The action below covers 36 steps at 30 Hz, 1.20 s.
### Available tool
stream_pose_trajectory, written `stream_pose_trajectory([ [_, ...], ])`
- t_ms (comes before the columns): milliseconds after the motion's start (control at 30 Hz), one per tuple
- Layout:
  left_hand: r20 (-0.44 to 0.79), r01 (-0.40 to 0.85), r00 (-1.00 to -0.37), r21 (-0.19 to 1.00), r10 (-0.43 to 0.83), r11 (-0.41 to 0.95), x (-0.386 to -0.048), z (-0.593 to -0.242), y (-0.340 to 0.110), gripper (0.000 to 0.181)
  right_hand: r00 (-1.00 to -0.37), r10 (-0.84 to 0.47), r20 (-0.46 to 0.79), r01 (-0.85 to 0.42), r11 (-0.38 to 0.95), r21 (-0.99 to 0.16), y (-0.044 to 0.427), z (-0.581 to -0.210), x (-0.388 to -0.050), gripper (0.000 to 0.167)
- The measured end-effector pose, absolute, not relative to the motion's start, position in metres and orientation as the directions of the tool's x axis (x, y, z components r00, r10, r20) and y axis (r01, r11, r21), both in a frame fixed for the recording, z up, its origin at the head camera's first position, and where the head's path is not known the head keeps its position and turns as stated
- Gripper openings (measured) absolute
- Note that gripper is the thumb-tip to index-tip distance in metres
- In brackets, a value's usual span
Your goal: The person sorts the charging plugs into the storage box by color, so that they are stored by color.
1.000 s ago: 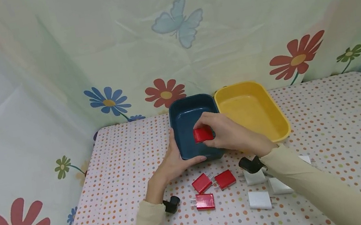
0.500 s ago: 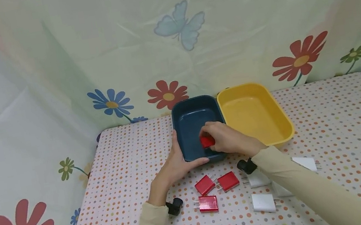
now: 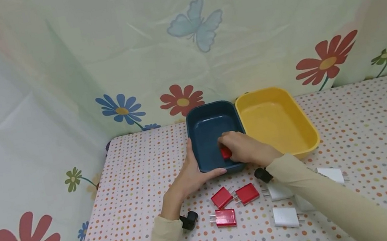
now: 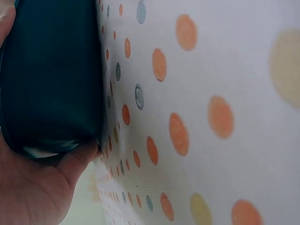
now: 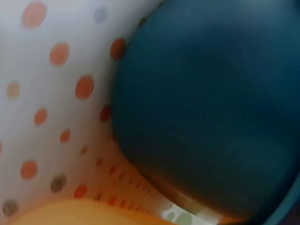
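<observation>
My right hand (image 3: 241, 146) grips a red USB wall charger (image 3: 226, 152) low inside the dark blue bin (image 3: 206, 125); its curled fingers hide part of the charger. My left hand (image 3: 191, 173) braces the bin's near left corner, with straight fingers along the left side and the thumb across the near edge. In the left wrist view the left hand (image 4: 35, 187) touches the bin wall (image 4: 51, 79). Three red chargers (image 3: 225, 218) with metal prongs lie loose on the table in front of the bin. The right wrist view shows mostly the bin's outer wall (image 5: 206, 103).
A yellow bin (image 3: 275, 124) stands directly right of the blue one. Several white chargers (image 3: 285, 217) lie near and partly behind the right forearm. A dotted cloth (image 3: 146, 158) covers the table, and a flowered curtain (image 3: 247, 30) hangs behind it.
My right hand has lowered the red charger further into the blue bin, slightly nearer and to the right. My left hand has stayed at the bin's corner. The head view has shifted slightly.
</observation>
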<state>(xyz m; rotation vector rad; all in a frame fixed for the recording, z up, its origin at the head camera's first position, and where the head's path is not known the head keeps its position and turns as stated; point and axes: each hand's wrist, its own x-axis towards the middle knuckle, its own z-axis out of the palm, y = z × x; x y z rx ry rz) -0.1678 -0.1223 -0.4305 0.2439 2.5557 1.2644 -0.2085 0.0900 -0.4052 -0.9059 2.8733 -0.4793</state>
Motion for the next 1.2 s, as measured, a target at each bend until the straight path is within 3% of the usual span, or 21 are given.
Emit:
stream_pose_trajectory([
  [333,-0.179,0.023,-0.945,0.800,0.275,0.600,-0.167,-0.434,-0.121,0.139,-0.824,-0.566,-0.028,-0.535,0.794,-0.289,0.092,-0.403,-0.209,0.038],
  [767,-0.190,0.007,-0.943,0.810,0.273,0.587,-0.169,-0.431,-0.122,0.142,-0.824,-0.567,0.015,-0.547,0.788,-0.283,0.095,-0.400,-0.206,0.039],
  [1033,-0.191,0.008,-0.941,0.812,0.279,0.583,-0.168,-0.430,-0.121,0.138,-0.815,-0.558,0.152,-0.569,0.727,-0.384,0.102,-0.375,-0.177,0.042],
  [1200,-0.178,0.028,-0.939,0.814,0.295,0.580,-0.170,-0.431,-0.122,0.139,-0.752,-0.588,0.298,-0.657,0.632,-0.411,0.102,-0.357,-0.149,0.040],
])
